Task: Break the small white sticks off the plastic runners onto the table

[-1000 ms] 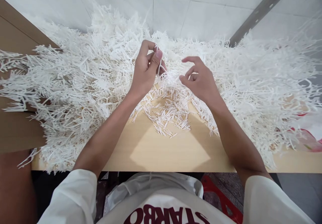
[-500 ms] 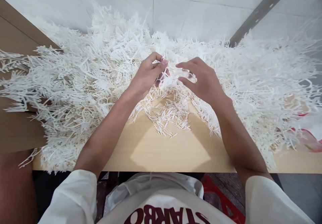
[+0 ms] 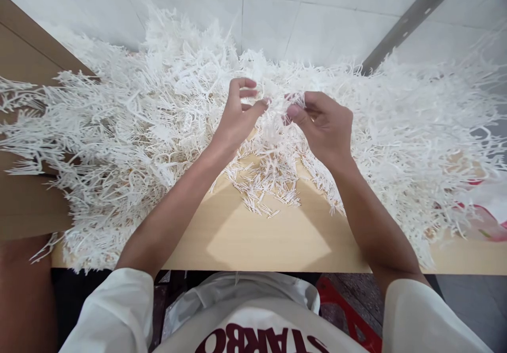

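A white branched plastic piece (image 3: 277,111) is held up between the two hands, just above the front middle of the big pile of white plastic sprues (image 3: 138,120) that covers the far part of the wooden table (image 3: 253,242). The left hand (image 3: 237,118) pinches its left end between thumb and fingers, the upper fingers curled over; the right hand (image 3: 327,126) grips its right end with thumb pressed against bent fingers. Both hands are narrowed onto the piece, fingertips close together. Below them lies a scatter of short loose white sticks (image 3: 265,181) on the bare wood. The exact shape of the held piece is hard to make out, since it blends with the white tangle behind it. The pile runs out of the picture on both sides. A pink bag (image 3: 485,221) is partly hidden at the right edge.
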Action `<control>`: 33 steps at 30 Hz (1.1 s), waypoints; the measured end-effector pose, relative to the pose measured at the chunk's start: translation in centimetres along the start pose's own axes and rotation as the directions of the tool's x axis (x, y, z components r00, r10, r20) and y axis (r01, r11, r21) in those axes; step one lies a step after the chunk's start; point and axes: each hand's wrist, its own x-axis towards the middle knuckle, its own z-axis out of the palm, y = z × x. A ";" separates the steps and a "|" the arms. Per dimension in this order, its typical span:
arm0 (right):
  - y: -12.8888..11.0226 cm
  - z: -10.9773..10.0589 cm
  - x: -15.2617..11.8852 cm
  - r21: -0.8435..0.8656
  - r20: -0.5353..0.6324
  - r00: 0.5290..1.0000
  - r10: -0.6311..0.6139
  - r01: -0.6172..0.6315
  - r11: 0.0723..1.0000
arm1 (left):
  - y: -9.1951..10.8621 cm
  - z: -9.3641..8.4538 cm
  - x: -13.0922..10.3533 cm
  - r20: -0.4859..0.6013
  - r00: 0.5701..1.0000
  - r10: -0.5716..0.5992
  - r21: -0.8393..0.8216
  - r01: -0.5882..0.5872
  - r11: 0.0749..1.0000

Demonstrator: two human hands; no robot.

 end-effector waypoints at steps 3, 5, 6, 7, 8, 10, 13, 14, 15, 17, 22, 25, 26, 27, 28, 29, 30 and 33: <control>0.0 0.4 0.1 0.128 0.009 0.996 0.083 -0.084 0.988 | 0.8 0.1 -0.4 0.037 0.989 0.144 0.017 -0.145 0.989; 0.1 0.6 0.1 0.145 0.035 0.993 0.116 -0.120 0.982 | 1.0 0.1 -0.6 0.150 0.974 0.173 0.005 -0.176 0.984; 0.1 0.7 0.1 0.143 0.036 0.992 0.122 -0.126 0.982 | 1.0 0.0 -0.6 0.188 0.966 0.178 0.014 -0.184 0.983; 0.2 0.8 0.1 0.138 0.029 0.992 0.120 -0.123 0.983 | 0.9 0.0 -0.6 0.207 0.961 0.183 0.033 -0.194 0.980; 0.2 0.8 0.0 0.135 0.017 0.994 0.111 -0.113 0.984 | 0.7 -0.1 -0.6 0.216 0.957 0.194 0.057 -0.211 0.976; 0.2 0.8 0.1 0.136 -0.003 0.996 0.090 -0.088 0.987 | 0.4 -0.2 -0.5 0.213 0.949 0.231 0.108 -0.258 0.960; -0.1 0.4 0.2 0.123 0.024 0.998 0.064 -0.066 0.990 | 0.1 -0.3 -0.4 0.213 0.932 0.294 0.205 -0.337 0.919; -0.2 0.3 0.3 0.107 0.039 0.998 0.051 -0.055 0.993 | 0.1 -0.4 -0.4 0.225 0.922 0.314 0.247 -0.365 0.897; -0.2 0.1 0.4 0.080 0.052 0.998 0.035 -0.039 0.996 | 0.2 -0.4 -0.5 0.247 0.912 0.328 0.292 -0.393 0.872; -0.2 -0.3 0.5 -0.020 0.058 0.998 -0.011 0.013 1.000 | 0.2 -0.5 -0.6 0.295 0.890 0.347 0.375 -0.442 0.815; 0.1 -0.9 0.6 -0.304 0.164 0.979 -0.120 0.166 0.938 | 0.3 -0.1 -1.1 0.350 0.874 0.337 0.533 -0.482 0.695; -0.2 -0.9 0.4 -0.363 0.221 0.963 -0.154 0.228 0.904 | 0.2 0.2 -1.4 0.383 0.875 0.295 0.598 -0.479 0.643; -0.5 -0.8 0.3 -0.372 0.235 0.955 -0.183 0.262 0.890 | 0.1 0.2 -1.4 0.385 0.877 0.287 0.611 -0.475 0.633; -0.9 -0.6 0.1 -0.368 0.257 0.940 -0.224 0.309 0.877 | -0.1 0.1 -1.2 0.381 0.881 0.279 0.622 -0.468 0.628; -1.3 -0.5 -0.1 -0.347 0.288 0.918 -0.273 0.366 0.863 | -0.2 -0.1 -1.0 0.372 0.887 0.273 0.631 -0.458 0.627; -1.8 -0.5 -0.3 -0.314 0.318 0.891 -0.325 0.422 0.850 | -0.4 -0.4 -0.8 0.360 0.893 0.269 0.635 -0.446 0.631; -2.1 -0.4 -0.5 -0.279 0.336 0.867 -0.368 0.464 0.841 | -0.5 -0.7 -0.5 0.348 0.899 0.266 0.632 -0.434 0.642; -2.2 -0.6 -0.6 -0.260 0.253 0.899 -0.357 0.418 0.870 | -0.4 -1.4 0.0 0.373 0.892 0.257 0.535 -0.433 0.725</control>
